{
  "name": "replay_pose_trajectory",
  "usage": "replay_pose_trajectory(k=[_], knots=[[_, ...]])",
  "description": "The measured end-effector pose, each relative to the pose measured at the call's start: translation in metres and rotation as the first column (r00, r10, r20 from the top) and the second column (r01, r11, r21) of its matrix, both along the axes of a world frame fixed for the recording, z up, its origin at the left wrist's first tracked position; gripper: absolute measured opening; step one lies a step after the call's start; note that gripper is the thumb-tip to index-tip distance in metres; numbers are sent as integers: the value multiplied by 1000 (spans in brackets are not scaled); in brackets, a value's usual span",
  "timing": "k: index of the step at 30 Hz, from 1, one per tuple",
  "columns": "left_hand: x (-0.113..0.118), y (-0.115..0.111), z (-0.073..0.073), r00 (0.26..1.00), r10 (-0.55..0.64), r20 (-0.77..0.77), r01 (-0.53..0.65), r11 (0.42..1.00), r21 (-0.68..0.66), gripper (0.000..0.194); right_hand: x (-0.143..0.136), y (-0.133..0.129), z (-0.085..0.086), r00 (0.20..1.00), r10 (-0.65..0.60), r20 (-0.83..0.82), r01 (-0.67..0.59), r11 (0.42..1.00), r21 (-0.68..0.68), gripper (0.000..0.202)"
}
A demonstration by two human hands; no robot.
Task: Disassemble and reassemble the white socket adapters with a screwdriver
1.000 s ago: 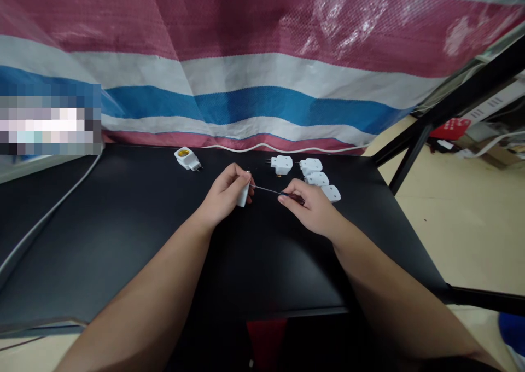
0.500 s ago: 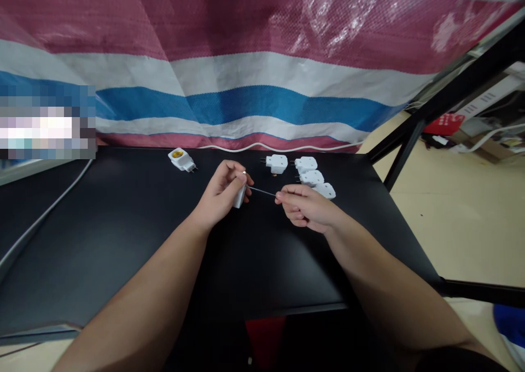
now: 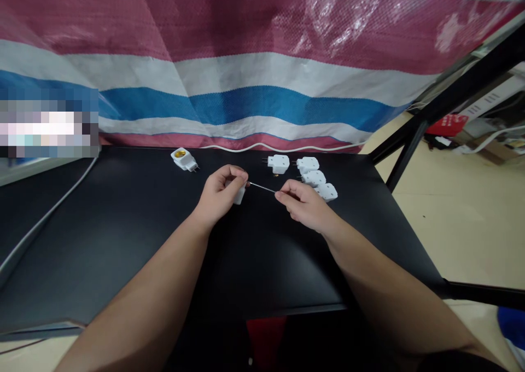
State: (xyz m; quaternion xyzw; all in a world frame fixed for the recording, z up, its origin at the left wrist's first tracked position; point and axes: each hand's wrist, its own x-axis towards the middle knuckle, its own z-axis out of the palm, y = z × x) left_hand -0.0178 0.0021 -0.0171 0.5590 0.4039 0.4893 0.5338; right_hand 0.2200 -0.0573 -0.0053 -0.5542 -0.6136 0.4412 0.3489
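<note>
My left hand [image 3: 223,192] is closed around a white plug adapter [image 3: 239,197], most of it hidden by the fingers and thumb. Between thumb and fingers, my right hand [image 3: 303,202] pinches the end of a thin metal rod [image 3: 263,187] that looks like a screwdriver shaft. The rod's far tip meets the adapter's side by my left fingertips; whether it goes in, I cannot tell. Another white adapter [image 3: 184,160] with two prongs and a gold-coloured round opening lies beyond my left hand. A similar one [image 3: 280,163] lies farther back, between my hands.
Several white adapters [image 3: 314,177] sit in a close row behind my right hand. A white cable [image 3: 258,146] runs along the back edge of the black table [image 3: 135,240], before a striped plastic sheet [image 3: 254,101]. A black metal frame [image 3: 404,137] stands at the right.
My right hand has turned slightly, its fingers curling out of sight. The left fingers now cover more of the adapter, and the rod has shifted a little upward.
</note>
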Motion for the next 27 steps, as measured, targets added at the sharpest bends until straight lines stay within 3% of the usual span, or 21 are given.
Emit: replay_pose_trajectory(k=[9, 27], knots=[[-1, 2, -2, 1000, -12, 17, 13, 1000, -27, 24, 1, 0, 0, 1000, 5, 12, -5, 1000, 11, 31], [-2, 3, 3, 980, -1, 197, 31, 988, -152, 23, -1, -1, 3, 999, 22, 25, -22, 1000, -5, 30]])
